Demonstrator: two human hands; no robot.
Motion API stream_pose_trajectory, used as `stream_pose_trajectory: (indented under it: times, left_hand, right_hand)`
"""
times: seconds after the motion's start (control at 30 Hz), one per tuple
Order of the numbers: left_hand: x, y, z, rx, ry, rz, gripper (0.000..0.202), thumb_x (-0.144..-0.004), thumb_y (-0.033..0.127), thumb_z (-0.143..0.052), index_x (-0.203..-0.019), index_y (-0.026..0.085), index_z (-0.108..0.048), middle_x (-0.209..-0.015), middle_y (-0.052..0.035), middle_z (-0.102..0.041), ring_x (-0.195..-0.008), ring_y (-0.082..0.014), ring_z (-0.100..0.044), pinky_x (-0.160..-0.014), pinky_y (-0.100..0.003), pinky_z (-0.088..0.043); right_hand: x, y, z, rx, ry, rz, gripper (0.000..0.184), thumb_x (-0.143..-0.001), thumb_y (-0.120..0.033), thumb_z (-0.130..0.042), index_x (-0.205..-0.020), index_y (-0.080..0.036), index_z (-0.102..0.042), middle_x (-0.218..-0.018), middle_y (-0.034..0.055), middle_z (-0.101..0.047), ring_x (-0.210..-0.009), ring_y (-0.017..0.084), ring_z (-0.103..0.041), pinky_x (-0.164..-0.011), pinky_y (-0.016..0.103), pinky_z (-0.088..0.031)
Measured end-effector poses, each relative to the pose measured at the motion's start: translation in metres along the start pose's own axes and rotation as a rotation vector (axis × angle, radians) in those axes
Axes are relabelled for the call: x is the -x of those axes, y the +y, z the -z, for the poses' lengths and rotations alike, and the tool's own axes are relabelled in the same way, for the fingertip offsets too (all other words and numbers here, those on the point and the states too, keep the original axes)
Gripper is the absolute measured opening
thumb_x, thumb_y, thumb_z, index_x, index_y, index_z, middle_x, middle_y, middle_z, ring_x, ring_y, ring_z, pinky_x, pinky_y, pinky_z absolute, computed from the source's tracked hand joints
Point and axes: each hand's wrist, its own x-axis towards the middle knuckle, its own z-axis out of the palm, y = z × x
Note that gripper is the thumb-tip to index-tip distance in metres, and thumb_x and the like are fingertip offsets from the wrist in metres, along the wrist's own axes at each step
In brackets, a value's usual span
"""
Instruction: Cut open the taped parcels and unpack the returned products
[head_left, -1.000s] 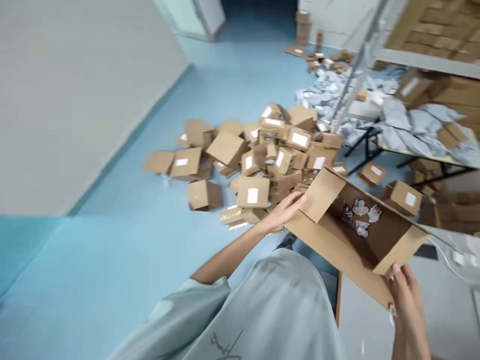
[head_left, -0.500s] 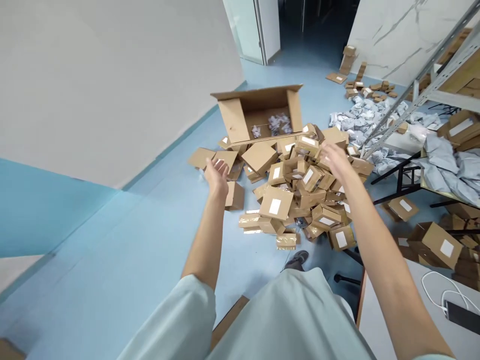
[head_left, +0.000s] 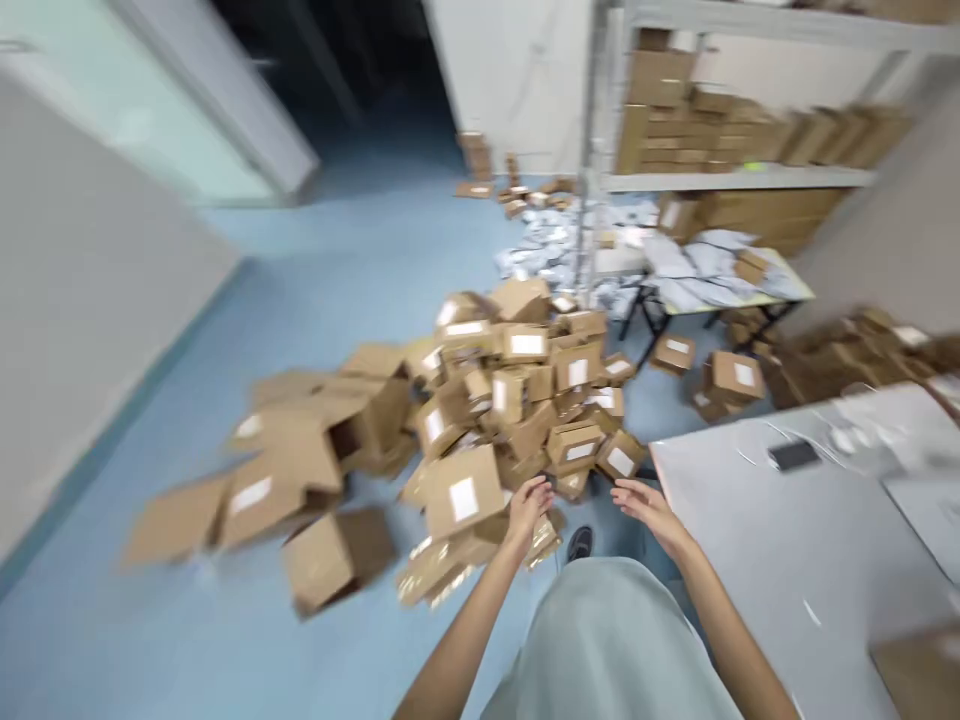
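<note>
My left hand [head_left: 529, 508] hovers at the near edge of a heap of small cardboard boxes [head_left: 525, 345], its fingers stretched forward with nothing in them. To its left lies a flat-topped box [head_left: 463, 490] with a white label. My right hand [head_left: 651, 508] is held out palm inward, fingers extended and apart from the other hand. The nearest thing to it is a small labelled carton [head_left: 621, 455] at the heap's right side. Neither hand visibly holds anything.
A white table [head_left: 780, 530] with a black device [head_left: 795, 456] and cables is at my right. Metal shelving [head_left: 739, 180] with stacked cartons stands behind. Grey bags [head_left: 551, 245] lie on the floor by a small table [head_left: 795, 282]. Larger boxes [head_left: 341, 555] lie left, blurred.
My view has swung right. Both hands have come down and closer together in front of me. The large open box with crumpled contents no longer shows behind the heap.
</note>
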Motion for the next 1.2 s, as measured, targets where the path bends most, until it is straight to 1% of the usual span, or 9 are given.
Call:
stream_pose_trajectory:
  times: [0.13,0.27,0.37,0.43,0.6,0.73,0.87,1.03,1.2]
  left_hand:
    - [0.007,-0.014,-0.104,-0.248,-0.394,0.06,0.029,-0.078,0.027,-0.088,-0.103,0.017,-0.077,-0.098,-0.0107,-0.083,-0.079,-0.0204,-0.08,-0.082,-0.034,-0.068]
    - [0.029,-0.044,-0.216,-0.534,-0.753,0.095,0.025,-0.085,0.026,-0.084,-0.108,0.021,-0.075,-0.104,-0.0074,-0.083,-0.085,-0.0199,-0.08,-0.094,-0.037,-0.069]
    - [0.066,-0.081,-0.284,-0.722,-0.97,0.08,0.024,-0.088,0.029,-0.081,-0.111,0.024,-0.075,-0.108,-0.0064,-0.083,-0.092,-0.021,-0.081,-0.104,-0.042,-0.068]
    - [0.098,-0.108,-0.314,-0.833,-1.074,0.087,0.027,-0.086,0.031,-0.082,-0.111,0.025,-0.075,-0.109,-0.0063,-0.083,-0.093,-0.0209,-0.081,-0.106,-0.044,-0.067]
    - [0.184,-0.174,-0.347,-0.999,-1.27,0.135,0.038,-0.079,0.041,-0.087,-0.11,0.024,-0.075,-0.111,-0.0074,-0.083,-0.092,-0.0213,-0.08,-0.103,-0.043,-0.067]
    - [0.248,-0.229,-0.356,-1.072,-1.363,0.167,0.048,-0.072,0.048,-0.091,-0.111,0.023,-0.077,-0.112,-0.0097,-0.083,-0.093,-0.0237,-0.08,-0.098,-0.043,-0.066]
    - [0.318,-0.285,-0.369,-1.139,-1.423,0.187,0.055,-0.066,0.051,-0.096,-0.11,0.023,-0.08,-0.114,-0.0121,-0.084,-0.097,-0.0269,-0.081,-0.099,-0.044,-0.066]
    - [0.427,-0.359,-0.394,-1.216,-1.599,0.156,0.066,-0.07,0.065,-0.097,-0.119,0.023,-0.082,-0.132,-0.0198,-0.083,-0.121,-0.0374,-0.081,-0.109,-0.05,-0.063]
    - [0.513,-0.425,-0.418,-1.194,-1.816,0.037,0.071,-0.083,0.079,-0.086,-0.131,0.026,-0.084,-0.151,-0.0184,-0.076,-0.145,-0.0409,-0.07,-0.125,-0.053,-0.053]
  right_hand:
    - [0.065,0.018,0.063,-0.222,0.311,0.079,0.072,-0.053,-0.074,-0.103,-0.105,-0.027,-0.087,-0.113,0.0123,-0.09,-0.111,0.036,-0.084,-0.116,0.063,-0.058]
    - [0.148,0.051,0.124,-0.464,0.731,0.186,0.059,-0.065,-0.073,-0.098,-0.108,-0.033,-0.087,-0.112,0.0043,-0.09,-0.111,0.032,-0.084,-0.117,0.06,-0.057]
    - [0.22,0.096,0.144,-0.631,1.032,0.21,0.055,-0.07,-0.07,-0.097,-0.11,-0.034,-0.087,-0.116,0.0042,-0.09,-0.113,0.031,-0.084,-0.119,0.06,-0.055]
    - [0.265,0.129,0.141,-0.739,1.201,0.21,0.059,-0.068,-0.07,-0.098,-0.112,-0.031,-0.087,-0.12,0.008,-0.089,-0.114,0.032,-0.084,-0.119,0.059,-0.056]
    - [0.351,0.206,0.129,-0.989,1.513,0.178,0.07,-0.065,-0.068,-0.099,-0.118,-0.024,-0.085,-0.124,0.0158,-0.087,-0.113,0.032,-0.084,-0.114,0.055,-0.06]
    - [0.405,0.26,0.169,-0.882,1.716,0.102,0.076,-0.064,-0.075,-0.094,-0.117,-0.022,-0.084,-0.12,0.018,-0.087,-0.112,0.036,-0.083,-0.109,0.061,-0.062]
    - [0.455,0.303,0.26,-0.73,1.87,0.08,0.09,-0.06,-0.083,-0.091,-0.124,-0.02,-0.082,-0.144,0.0231,-0.077,-0.136,0.041,-0.072,-0.12,0.062,-0.054]
    - [0.497,0.337,0.404,-0.482,1.994,0.054,0.101,-0.075,-0.08,-0.087,-0.155,-0.022,-0.068,-0.184,0.022,-0.038,-0.174,0.04,-0.028,-0.141,0.059,-0.027]
    - [0.493,0.364,0.506,-0.208,1.907,-0.303,0.132,-0.076,-0.088,-0.084,-0.175,-0.012,-0.043,-0.192,0.0295,-0.002,-0.179,0.051,0.004,-0.141,0.068,-0.01]
